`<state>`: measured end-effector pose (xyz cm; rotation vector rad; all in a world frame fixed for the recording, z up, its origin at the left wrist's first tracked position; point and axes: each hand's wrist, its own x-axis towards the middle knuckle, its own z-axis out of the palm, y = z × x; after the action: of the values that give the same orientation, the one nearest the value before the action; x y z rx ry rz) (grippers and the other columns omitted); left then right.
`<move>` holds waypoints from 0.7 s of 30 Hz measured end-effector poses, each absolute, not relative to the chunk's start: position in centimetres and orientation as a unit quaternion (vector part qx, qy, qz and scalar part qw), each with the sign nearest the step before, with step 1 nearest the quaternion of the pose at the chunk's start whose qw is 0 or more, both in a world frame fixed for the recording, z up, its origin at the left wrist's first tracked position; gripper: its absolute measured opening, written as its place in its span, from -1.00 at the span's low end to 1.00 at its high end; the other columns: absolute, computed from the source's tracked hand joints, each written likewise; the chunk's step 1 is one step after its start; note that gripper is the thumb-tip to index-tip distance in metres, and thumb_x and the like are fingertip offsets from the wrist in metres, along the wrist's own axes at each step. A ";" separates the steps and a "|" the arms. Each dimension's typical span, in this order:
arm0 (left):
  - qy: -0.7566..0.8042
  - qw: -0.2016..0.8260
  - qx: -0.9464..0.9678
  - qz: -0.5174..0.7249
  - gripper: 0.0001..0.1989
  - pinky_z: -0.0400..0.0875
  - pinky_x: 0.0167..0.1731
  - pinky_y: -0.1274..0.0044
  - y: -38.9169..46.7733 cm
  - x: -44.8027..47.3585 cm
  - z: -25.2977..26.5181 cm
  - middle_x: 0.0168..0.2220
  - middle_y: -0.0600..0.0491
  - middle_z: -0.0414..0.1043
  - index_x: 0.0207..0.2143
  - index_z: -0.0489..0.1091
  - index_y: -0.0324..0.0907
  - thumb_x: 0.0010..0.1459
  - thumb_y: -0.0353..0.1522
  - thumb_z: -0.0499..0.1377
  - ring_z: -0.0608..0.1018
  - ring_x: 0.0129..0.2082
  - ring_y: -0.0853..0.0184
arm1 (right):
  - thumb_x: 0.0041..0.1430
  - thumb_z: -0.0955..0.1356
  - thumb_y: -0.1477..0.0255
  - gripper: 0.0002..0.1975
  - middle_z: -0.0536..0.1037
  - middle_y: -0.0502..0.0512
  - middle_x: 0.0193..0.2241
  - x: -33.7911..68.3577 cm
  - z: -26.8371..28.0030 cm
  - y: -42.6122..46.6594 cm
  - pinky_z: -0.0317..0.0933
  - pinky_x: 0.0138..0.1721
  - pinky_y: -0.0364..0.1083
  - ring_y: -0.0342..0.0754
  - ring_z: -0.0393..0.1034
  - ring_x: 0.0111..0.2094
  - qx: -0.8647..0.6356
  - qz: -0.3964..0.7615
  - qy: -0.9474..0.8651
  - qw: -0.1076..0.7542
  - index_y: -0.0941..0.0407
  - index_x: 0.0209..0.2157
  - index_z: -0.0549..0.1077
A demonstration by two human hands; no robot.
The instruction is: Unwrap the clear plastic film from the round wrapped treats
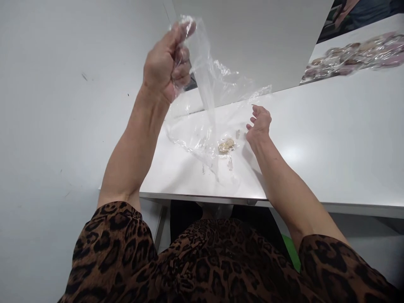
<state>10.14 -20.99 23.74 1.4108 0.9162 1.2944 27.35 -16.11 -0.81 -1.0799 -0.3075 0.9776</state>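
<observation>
My left hand (168,59) is raised high, its fingers closed on the top of a clear plastic bag (208,75). The bag hangs wrinkled and spread over the white table, its lower part reaching the tabletop. Beside the bag's right edge is my right hand (261,121), palm turned inward, fingers loosely bent and apart, with nothing visible in it. Between the hands, small beige pieces (226,145) lie low by the bag; whether they are inside it or behind it I cannot tell.
The white table (331,139) runs off to the right, with its front edge close to my body. A grey-white panel (252,42) stands along the back. Beyond it at the far right lie several clear-wrapped items (356,57), near another person's arm (345,11).
</observation>
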 end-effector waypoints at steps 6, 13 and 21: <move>0.335 0.412 0.608 0.590 -0.66 -0.10 -0.79 0.70 -21.3 10.2 26.0 -0.53 0.16 0.09 -0.33 0.38 -0.12 0.51 -0.27 -0.03 0.04 -0.74 0.60 | 0.08 0.43 0.02 -0.48 0.41 0.10 0.10 27.0 -0.1 -16.9 0.34 0.00 0.10 0.07 0.32 0.16 -0.470 0.392 -0.256 0.748 -0.04 -0.01 0.32; 0.256 0.540 0.565 0.569 -0.69 -0.13 -0.80 0.68 -21.9 10.0 22.9 -0.57 0.22 0.20 -0.16 0.47 -0.11 0.53 -0.31 -0.06 0.04 -0.78 0.63 | -0.05 0.44 -0.28 -0.02 0.46 0.14 0.18 23.7 1.2 -20.2 0.24 0.19 0.27 0.19 0.29 0.26 -0.308 0.527 -0.525 0.593 -0.20 0.32 0.16; 0.313 0.589 0.580 0.467 -0.72 -0.15 -0.70 0.74 -24.1 10.2 18.1 -0.55 0.22 0.21 -0.04 0.51 -0.12 0.51 -0.30 -0.01 0.07 -0.76 0.70 | -0.13 0.61 0.11 -0.59 0.59 0.05 -0.39 21.8 2.3 -23.4 0.39 -0.24 -0.03 -0.11 0.44 -0.42 -0.244 0.611 -0.538 0.527 0.09 -0.30 0.64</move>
<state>10.19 -24.06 18.13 1.3506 0.7282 1.0885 21.83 -23.45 2.31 -0.5842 -1.2870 1.4608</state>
